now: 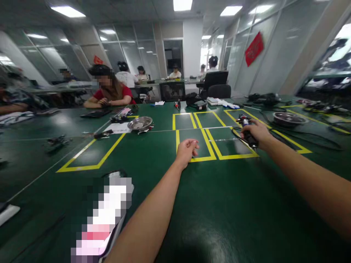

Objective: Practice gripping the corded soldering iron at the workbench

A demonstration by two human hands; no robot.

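Note:
My right hand (257, 132) is wrapped round a dark cylindrical tool (250, 138) with a cable, held over the yellow-taped rectangles at the right. The tool's narrow metal tip points down toward the green table (219, 197). Near the lower edge of a middle taped rectangle (203, 159), my left hand (187, 150) has its fingers curled together; whatever they hold, if anything, is too small to make out. A phone-like device (109, 212), its screen blurred out, lies left of my left forearm.
A metal bowl (140, 123) stands on the left beside white paper (117, 128); another bowl (290, 118) is at the right among black cables. Small dark parts (58, 141) lie far left. Across the table sits a person in red (109, 87). White gloves (227, 104) lie at the back.

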